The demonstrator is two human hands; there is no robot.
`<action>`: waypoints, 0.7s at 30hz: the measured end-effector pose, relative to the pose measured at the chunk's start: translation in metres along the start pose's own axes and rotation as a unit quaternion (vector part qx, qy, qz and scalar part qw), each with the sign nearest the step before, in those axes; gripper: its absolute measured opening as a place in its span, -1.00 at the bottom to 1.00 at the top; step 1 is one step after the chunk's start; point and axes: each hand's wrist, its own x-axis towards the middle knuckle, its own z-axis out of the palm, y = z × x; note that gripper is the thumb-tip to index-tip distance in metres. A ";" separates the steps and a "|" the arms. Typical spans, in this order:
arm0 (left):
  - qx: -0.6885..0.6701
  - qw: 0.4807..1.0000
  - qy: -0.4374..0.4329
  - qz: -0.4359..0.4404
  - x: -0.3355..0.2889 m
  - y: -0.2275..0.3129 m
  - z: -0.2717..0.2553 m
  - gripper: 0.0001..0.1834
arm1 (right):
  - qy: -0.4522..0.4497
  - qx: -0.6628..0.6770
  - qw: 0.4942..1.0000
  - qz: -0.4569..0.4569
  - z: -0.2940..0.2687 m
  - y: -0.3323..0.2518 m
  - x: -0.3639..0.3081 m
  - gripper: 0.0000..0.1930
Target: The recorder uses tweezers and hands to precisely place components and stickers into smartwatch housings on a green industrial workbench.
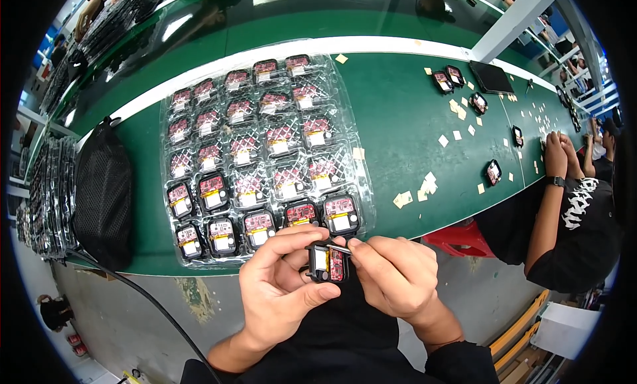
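My left hand (279, 288) is closed around the edges of a small black device housing (328, 264), tilted above my lap at the table's near edge. Inside that housing show a red circuit board, a white block and a strip of yellow tape. Pinched in my right hand (398, 274) is a thin metal tool (340, 249), probably tweezers, its tip over the housing's upper side. Whether the tip touches the board I cannot tell. Just beyond my hands lies a clear plastic tray (366, 185) with rows of similar housings in its pockets, some under crisscrossed clear plastic.
The green table (391, 118) carries scattered pale paper squares (424, 188) and loose housings (492, 173) at right. A flat black panel (491, 77) lies farther back. At left stand a black mesh bag (103, 191) and stacked trays (50, 185). A co-worker (570, 231) sits at right.
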 end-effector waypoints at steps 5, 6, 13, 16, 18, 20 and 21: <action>-0.015 0.999 -0.044 -0.010 -0.002 0.020 -0.005 -0.36 | 0.036 0.011 0.998 0.053 -0.020 0.013 0.006 -0.75; 0.029 0.999 -0.038 0.022 0.000 0.026 -0.009 -0.36 | 0.057 -0.030 0.993 0.099 -0.028 0.016 0.006 -0.78; 0.553 0.782 0.138 0.253 0.035 0.045 -0.022 -0.66 | 0.075 -0.322 0.891 0.312 -0.058 0.083 -0.010 -0.74; 0.661 0.705 0.145 0.211 0.047 0.042 -0.022 -0.69 | 0.047 -0.355 0.837 0.415 -0.067 0.098 -0.017 -0.61; 0.672 0.703 0.126 0.197 0.051 0.039 -0.027 -0.68 | 0.046 -0.381 0.810 0.444 -0.071 0.109 -0.023 -0.54; 0.687 0.698 0.113 0.169 0.049 0.040 -0.026 -0.67 | 0.045 -0.374 0.817 0.437 -0.070 0.110 -0.022 -0.56; 0.686 0.699 0.112 0.168 0.049 0.041 -0.025 -0.67 | 0.045 -0.370 0.822 0.430 -0.072 0.108 -0.021 -0.57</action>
